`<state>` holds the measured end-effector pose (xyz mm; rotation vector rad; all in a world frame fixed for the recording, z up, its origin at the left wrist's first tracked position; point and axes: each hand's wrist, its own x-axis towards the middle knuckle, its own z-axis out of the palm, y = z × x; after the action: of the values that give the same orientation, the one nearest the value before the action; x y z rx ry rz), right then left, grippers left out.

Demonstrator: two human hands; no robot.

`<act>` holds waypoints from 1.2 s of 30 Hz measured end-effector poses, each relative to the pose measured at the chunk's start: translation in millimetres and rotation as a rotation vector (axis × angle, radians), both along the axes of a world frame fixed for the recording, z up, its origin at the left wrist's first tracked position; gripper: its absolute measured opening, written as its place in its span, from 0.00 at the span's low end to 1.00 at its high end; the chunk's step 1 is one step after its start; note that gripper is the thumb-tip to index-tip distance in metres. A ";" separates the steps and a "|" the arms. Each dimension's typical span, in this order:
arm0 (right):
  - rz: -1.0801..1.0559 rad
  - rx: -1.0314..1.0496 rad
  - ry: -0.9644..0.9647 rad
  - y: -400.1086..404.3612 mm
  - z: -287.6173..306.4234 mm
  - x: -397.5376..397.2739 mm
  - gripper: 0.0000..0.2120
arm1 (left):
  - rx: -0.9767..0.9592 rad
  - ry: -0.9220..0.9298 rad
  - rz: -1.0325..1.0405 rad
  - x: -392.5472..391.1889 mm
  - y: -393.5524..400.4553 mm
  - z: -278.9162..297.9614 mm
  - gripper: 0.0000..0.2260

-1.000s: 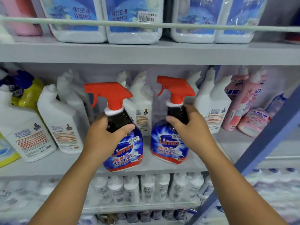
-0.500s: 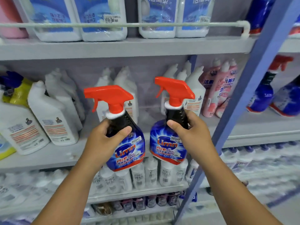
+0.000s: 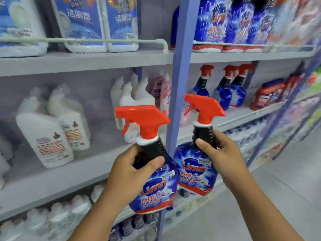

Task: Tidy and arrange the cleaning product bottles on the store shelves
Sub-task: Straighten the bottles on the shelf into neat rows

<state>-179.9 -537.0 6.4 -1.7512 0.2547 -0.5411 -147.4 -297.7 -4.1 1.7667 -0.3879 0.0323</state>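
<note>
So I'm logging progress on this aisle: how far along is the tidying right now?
Partly done. Matching blue spray bottles with red triggers already stand on the right bay's middle shelf. In hand: the left hand and right hand each grip a blue red-trigger spray bottle by the neck, in front of the blue upright post. Left: shelving both.

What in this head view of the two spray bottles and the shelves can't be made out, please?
Head view only:
- Left spray bottle: neck and upper label covered by the left hand.
- Right spray bottle: right side covered by the right hand.
- Price sticker: digits too small.
- Far-right shelf goods: motion-blurred.
- Top-shelf jugs: tops cut off by the frame edge.
</note>
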 end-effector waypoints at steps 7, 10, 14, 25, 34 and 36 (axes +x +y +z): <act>-0.010 -0.031 -0.034 -121.8 -2.5 8.0 0.10 | 0.004 0.028 -0.014 13.3 -128.2 -1.2 0.07; 0.071 -0.057 -0.046 -183.3 1.9 25.9 0.11 | -0.013 -0.018 0.072 31.2 -186.8 -1.4 0.09; 0.166 -0.073 -0.048 -253.3 15.5 63.5 0.11 | -0.035 -0.041 0.210 57.9 -250.4 8.3 0.06; 0.382 -0.179 -0.142 -328.1 35.8 186.4 0.16 | 0.022 -0.144 0.437 137.5 -300.1 30.1 0.08; 0.494 -0.257 -0.041 -320.2 27.7 256.3 0.16 | 0.122 -0.138 0.430 196.5 -286.7 18.9 0.08; 0.565 -0.276 0.022 -310.2 21.3 276.5 0.16 | 0.081 -0.081 0.464 209.7 -276.5 10.9 0.08</act>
<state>96.6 -847.2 27.7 -1.9871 -0.3122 -0.1471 62.3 -574.2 6.8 1.9071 -0.0300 0.4233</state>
